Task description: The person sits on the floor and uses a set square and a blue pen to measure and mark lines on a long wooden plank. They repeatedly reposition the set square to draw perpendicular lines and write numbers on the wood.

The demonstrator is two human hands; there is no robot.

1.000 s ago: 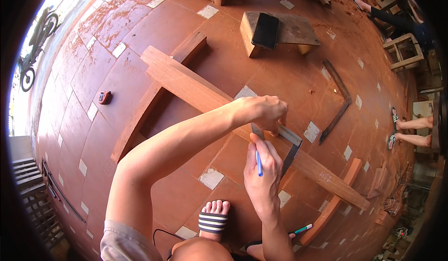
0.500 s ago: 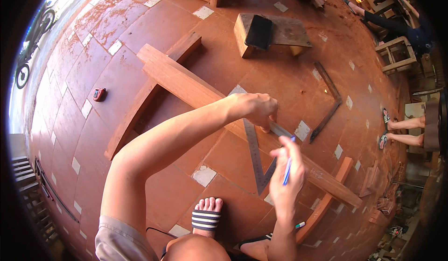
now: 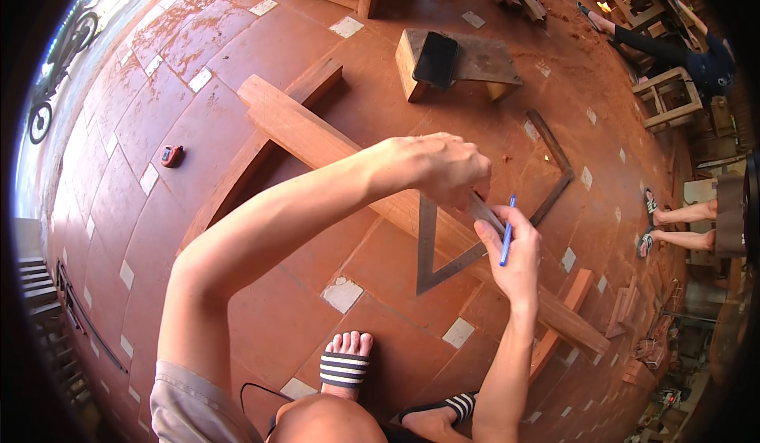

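A long reddish wooden beam runs diagonally across the floor, resting on other timbers. Above it I hold a metal triangular square, its thick edge gripped by my left hand, whose fingertips are partly hidden behind the knuckles. The square's corner points down toward my feet. My right hand is closed around a blue pen, and its fingers also meet the near end of the square's thick edge.
A supporting timber lies under the beam's far end, another under its near end. A red tape measure sits at left. A dark tablet lies on a low wooden stool; a dark angled bar lies nearby. Other people are at right.
The square has lifted and turned, moving off its earlier position against the beam. My right hand has risen to the square with the pen. My left hand has shifted slightly up and right.
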